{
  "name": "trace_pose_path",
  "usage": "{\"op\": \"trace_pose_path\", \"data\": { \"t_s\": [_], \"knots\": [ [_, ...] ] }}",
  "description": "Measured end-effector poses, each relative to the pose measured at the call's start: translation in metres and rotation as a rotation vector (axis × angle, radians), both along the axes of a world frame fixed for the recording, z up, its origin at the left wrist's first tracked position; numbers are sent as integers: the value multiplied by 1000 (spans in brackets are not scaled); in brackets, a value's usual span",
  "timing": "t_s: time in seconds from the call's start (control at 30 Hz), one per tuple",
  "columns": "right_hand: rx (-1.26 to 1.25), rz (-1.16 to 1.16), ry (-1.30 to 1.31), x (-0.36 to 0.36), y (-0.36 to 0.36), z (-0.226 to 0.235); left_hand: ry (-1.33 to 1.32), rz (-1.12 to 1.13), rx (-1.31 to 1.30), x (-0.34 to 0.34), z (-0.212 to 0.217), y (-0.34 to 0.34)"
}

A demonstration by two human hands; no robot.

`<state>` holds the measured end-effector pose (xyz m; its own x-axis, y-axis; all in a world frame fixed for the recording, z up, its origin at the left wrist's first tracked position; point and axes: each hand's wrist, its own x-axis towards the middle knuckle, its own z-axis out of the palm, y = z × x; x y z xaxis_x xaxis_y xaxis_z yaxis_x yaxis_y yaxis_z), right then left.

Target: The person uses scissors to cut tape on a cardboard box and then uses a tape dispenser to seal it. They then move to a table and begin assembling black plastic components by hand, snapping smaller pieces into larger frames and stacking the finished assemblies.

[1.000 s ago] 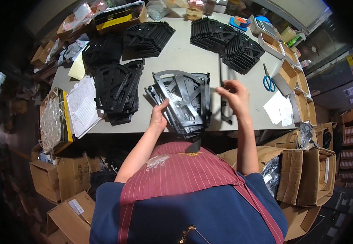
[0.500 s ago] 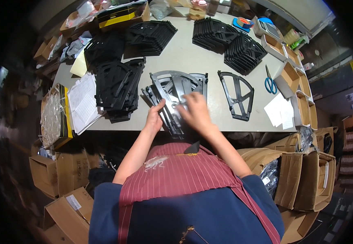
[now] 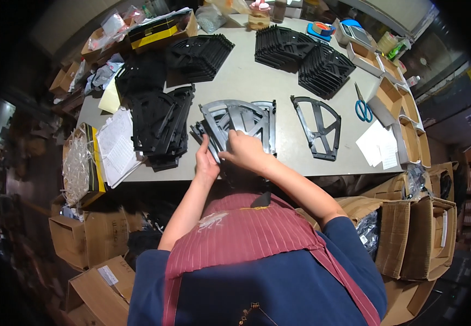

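Left hand (image 3: 207, 163) is gripping the frame stack (image 3: 235, 122) edge, steadying it. Right hand (image 3: 245, 151) is pinching the top frame, fingers curled, probably separating it. Single frame (image 3: 318, 127) is lying apart.

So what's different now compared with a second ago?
The right hand let go of the single fan-shaped black frame, now lying alone on the table, and moved left to the stack of grey frames in front of the person. The left hand stayed at the stack's left edge. The black stacks, scissors and boxes look unchanged.
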<state>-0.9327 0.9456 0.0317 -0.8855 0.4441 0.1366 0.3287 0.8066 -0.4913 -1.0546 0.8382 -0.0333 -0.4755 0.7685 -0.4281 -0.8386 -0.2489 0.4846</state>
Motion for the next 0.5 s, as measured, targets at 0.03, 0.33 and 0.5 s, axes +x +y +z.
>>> {"op": "trace_pose_path", "data": {
  "t_s": [0.03,0.33,0.5],
  "knots": [
    [2,-5,46,-5,-2,-5,-16,19,-1,-3,-7,-1],
    [343,-189,348,31,23,62,242,111,-15,8,-30,-3],
    [293,-471,405,87,97,69,476,143,-123,18,-17,6]
  ]
}}
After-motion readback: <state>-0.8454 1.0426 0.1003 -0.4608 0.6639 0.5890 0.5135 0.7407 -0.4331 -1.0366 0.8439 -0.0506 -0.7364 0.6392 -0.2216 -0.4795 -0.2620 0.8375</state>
